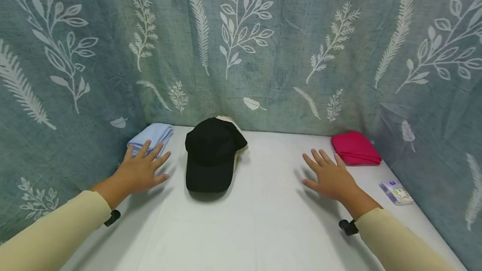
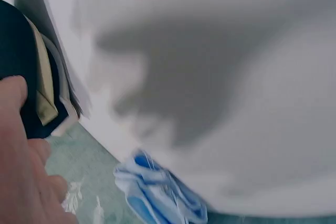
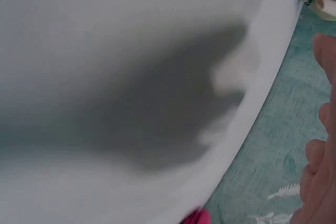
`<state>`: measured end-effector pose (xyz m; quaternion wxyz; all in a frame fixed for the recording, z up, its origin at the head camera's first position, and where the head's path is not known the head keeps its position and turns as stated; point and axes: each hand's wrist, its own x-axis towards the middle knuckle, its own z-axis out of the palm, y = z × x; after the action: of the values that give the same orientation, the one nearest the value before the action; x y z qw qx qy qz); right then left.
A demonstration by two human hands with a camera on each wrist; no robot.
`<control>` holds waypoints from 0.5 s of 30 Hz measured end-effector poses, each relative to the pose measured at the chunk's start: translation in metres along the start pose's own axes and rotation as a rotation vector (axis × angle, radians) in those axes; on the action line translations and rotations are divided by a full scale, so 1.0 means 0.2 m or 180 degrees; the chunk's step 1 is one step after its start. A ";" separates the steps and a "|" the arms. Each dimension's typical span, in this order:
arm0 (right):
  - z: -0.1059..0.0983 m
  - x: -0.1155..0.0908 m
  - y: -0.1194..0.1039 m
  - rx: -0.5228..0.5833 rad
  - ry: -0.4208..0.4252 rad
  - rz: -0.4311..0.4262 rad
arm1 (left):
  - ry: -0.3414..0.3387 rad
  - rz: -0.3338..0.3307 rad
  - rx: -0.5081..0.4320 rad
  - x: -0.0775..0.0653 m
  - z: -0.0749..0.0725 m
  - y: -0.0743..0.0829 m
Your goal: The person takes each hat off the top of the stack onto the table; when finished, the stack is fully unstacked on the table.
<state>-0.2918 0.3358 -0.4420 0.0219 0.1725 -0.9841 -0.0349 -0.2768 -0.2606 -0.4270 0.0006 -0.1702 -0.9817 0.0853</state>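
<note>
Spreading wide above the white table, the fingers of my left hand hold nothing. The fingers of my right hand are spread as well, and they too grip nothing. Under each palm a soft shadow falls on the table, so I judge that both hands are raised off it rather than leaning on it.

Just beyond my left fingertips lies the light blue cloth, folded into a compact pile, probably so that it takes little room in the corner. Between my hands, nearer the left, sits a black cap, its brim toward me and its crown toward the curtain. The left wrist view shows a beige layer and more edges behind it, so I think several caps are nested, which would explain why they sit together as one bundle.

Just past my right fingers, the red cloth is folded thick near the far right corner. Nearer me, by the right edge, lies a small purple-and-white packet. With these items toward the sides and back, the middle seems left free for my hands to work.
</note>
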 end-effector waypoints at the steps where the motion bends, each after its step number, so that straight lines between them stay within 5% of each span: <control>1: 0.01 0.01 -0.02 0.0075 0.0013 0.0000 | -0.0014 -0.0009 -0.0066 0.00 0.01 0.01; 15: 0.09 0.20 -0.39 0.0992 0.0301 -0.0016 | 0.0214 -0.0398 -0.1151 0.04 0.06 0.18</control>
<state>-0.3032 0.2508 -0.4638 0.0412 0.1778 -0.9751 0.1262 -0.2719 -0.2261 -0.4461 0.0081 -0.1089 -0.9891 -0.0984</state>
